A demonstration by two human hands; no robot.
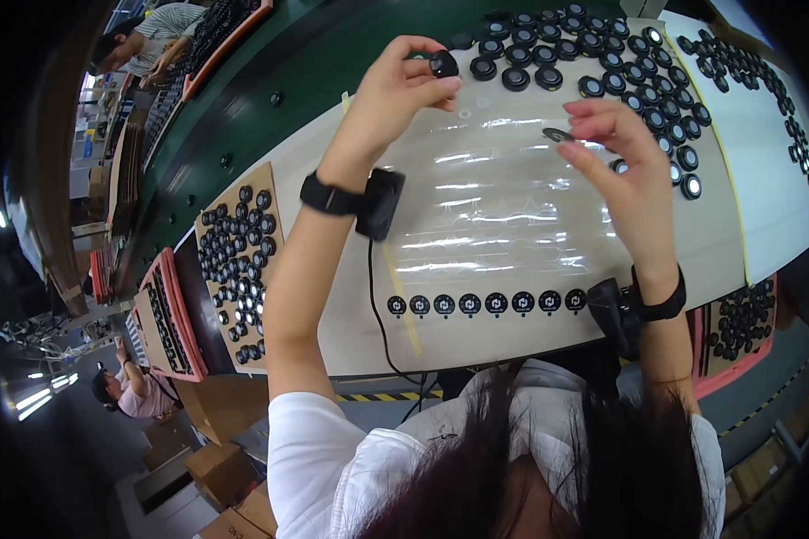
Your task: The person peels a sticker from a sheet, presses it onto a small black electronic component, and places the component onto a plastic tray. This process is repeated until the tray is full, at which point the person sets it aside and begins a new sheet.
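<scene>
My left hand [406, 85] is raised over the far side of the table, its fingers closed round a small black round part [443, 64]. To the right, my right hand [622, 144] pinches a thin dark disc [556, 135], apparently a round label, between thumb and fingertips. The two hands are apart. Beneath them lies a clear plastic sheet [476, 220] with round outlines and glare on it. Along its near edge runs a row of black round labels [469, 304] with white marks. Many more black round parts [545, 56] stand in rows beyond and right of the sheet.
A board of black parts [239, 260] lies at the left, by a green conveyor surface [270, 126]. Further parts cover a white sheet [768, 180] at the far right. A cable [374, 296] hangs from my left wrist's black device [383, 205]. Other people [144, 400] work at left.
</scene>
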